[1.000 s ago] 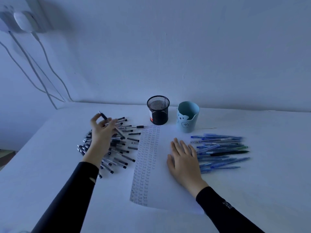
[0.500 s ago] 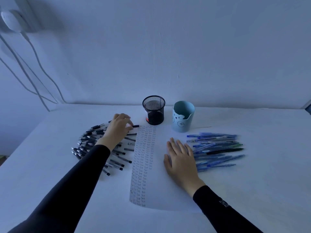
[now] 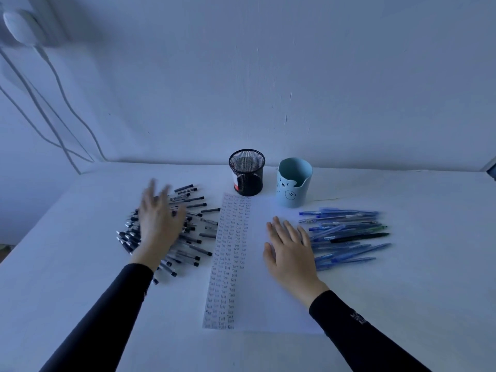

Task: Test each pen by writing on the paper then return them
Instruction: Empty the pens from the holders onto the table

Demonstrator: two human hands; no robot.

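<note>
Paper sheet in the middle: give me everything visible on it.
The paper is a white sheet lying flat on the white table, long side running away from the person, between the black pens and the blue pens. A strip along its left edge is packed with columns of small handwritten "Test" words, far end to near edge; the rest is blank. The right hand rests flat on its right part, fingers straight. Its far end stops by the black mesh cup; contact is unclear.

Pen piles [image 3: 349,229] flank paper [image 3: 257,296] — cups [image 3: 247,174] behind
</note>
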